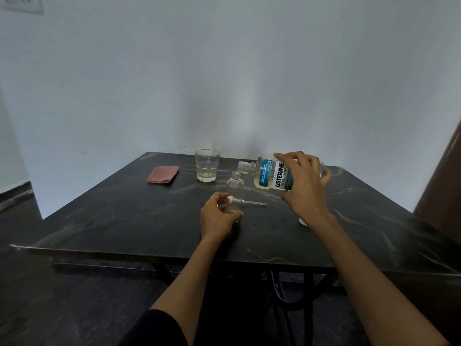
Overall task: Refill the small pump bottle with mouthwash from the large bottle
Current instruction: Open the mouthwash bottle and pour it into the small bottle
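Observation:
My right hand (303,186) grips the large mouthwash bottle (269,174), tipped on its side with its uncapped neck pointing left, just above and to the right of the small bottle's mouth. Pale yellow liquid lies along its lower side. The small clear bottle (235,187) stands upright and uncapped on the dark table (124,216). My left hand (218,216) wraps around its base. The white pump head with its dip tube (247,202) lies on the table just behind my left hand. A white cap (302,221) peeks out from under my right wrist.
A clear drinking glass (207,165) with a little liquid at the bottom stands behind the small bottle. A folded pink cloth (162,174) lies at the back left. A brown object (441,181) rises at the table's right edge. Walls close in behind the table.

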